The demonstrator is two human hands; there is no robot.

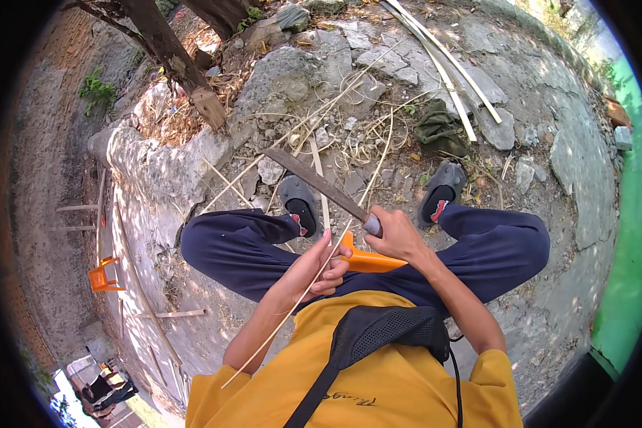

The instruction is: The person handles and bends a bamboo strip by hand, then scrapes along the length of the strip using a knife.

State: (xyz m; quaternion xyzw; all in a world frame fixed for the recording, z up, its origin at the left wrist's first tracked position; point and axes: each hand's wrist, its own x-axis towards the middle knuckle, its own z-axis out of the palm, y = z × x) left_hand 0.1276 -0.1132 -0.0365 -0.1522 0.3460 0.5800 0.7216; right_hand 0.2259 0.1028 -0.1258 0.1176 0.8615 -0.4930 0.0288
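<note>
My right hand (396,235) is closed around the grey handle of a machete (314,178). Its long, dull blade slants up and to the left, over the ground between my feet. A thin, pale bamboo strip (282,324) runs through my left hand (321,267), whose fingers are curled around it. The strip's lower end passes over my left forearm toward my yellow shirt; its upper part passes close to the machete's handle end. A wider pale strip (317,157) passes under the blade and reaches my left fingertips; I cannot tell whether it is held too.
I sit on an orange plastic seat (371,262). Thin strips and shavings (357,135) litter the stony ground ahead, beside a dark green cloth (440,128). Long split bamboo slats (453,64) lie far right. Tree trunks (185,71) and a rock ledge (153,167) stand left.
</note>
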